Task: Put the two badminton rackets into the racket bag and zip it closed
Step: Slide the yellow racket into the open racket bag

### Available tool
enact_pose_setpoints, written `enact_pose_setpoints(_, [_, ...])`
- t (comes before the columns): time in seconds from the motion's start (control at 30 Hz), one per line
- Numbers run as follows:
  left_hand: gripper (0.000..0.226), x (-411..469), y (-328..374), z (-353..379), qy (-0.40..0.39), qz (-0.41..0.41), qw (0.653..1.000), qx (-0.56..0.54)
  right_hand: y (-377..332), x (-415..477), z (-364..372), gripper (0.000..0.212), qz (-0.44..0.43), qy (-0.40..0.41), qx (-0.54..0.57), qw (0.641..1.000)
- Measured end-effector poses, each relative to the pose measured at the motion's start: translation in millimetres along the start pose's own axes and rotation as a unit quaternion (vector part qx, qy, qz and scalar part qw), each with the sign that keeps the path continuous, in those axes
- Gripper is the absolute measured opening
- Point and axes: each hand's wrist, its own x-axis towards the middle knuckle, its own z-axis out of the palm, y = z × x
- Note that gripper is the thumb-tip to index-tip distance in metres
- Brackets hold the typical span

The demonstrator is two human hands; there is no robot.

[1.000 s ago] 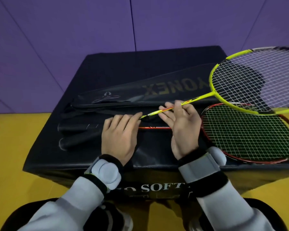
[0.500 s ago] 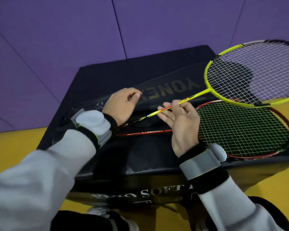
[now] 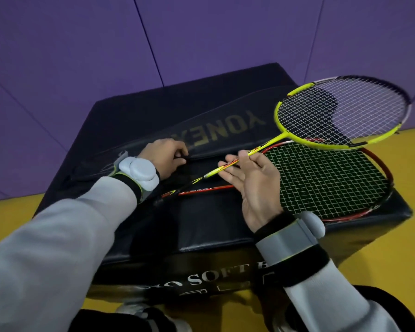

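Observation:
A black racket bag [image 3: 225, 127] with gold lettering lies across the back of a black padded box. My left hand [image 3: 164, 155] is closed on the bag's open edge near its middle. A yellow racket [image 3: 343, 113] slants over the box, its head raised at the right and its handle end running down towards the bag opening. My right hand [image 3: 252, 182] holds its shaft between thumb and fingers, palm up. A red racket [image 3: 328, 180] lies flat on the box under the yellow one, its shaft pointing left.
The black padded box [image 3: 213, 226] with white lettering on its front stands on a yellow floor [image 3: 379, 255]. Purple padded walls [image 3: 201, 39] rise behind it. My knees and shoes show at the bottom edge.
My left hand left the racket shafts, moved back to the bag and closed on its edge. The yellow racket's head has tilted up a little. The camera has swung left.

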Motion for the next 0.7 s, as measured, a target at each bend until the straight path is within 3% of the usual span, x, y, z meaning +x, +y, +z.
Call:
enact_pose_setpoints(0.33, [0.013,1,8,15,0.024,-0.04,0.997,0.062,-2,-4,-8,0.013,0.004,-0.008,-0.032,0.999])
enact_pose_setpoints(0.7, [0.012,18,14,-7,0.112,-0.114,0.986,-0.037,1,-1,-4,0.014,0.007,-0.028,-0.046,0.999])
